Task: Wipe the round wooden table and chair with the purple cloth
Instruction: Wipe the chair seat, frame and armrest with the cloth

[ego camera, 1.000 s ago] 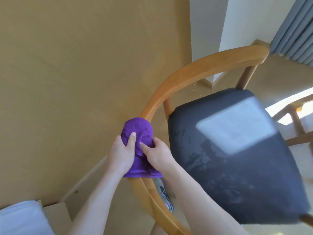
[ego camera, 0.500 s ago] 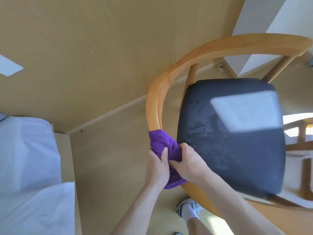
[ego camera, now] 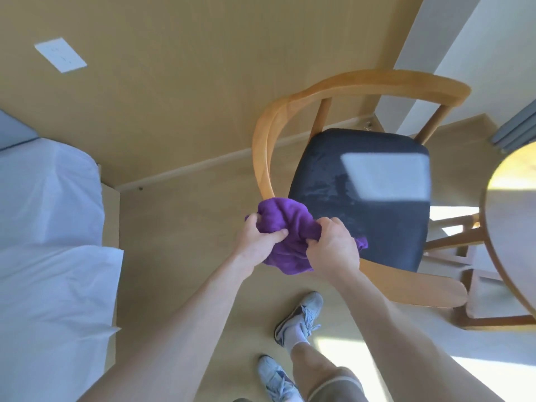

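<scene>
Now the soft, light cloth is being bunched round the chair rail and gripped by both curled hands, left and right, best held near its middle.

No readable text, labels, brands, numbers or signs are found in the head view. Faint dark marks are seen on the white rectangular wall plate, but they are too small and blurred to be read. A dark side panel is seen on the light grey sneaker, but no logo or lettering can be made out on it.
</scene>
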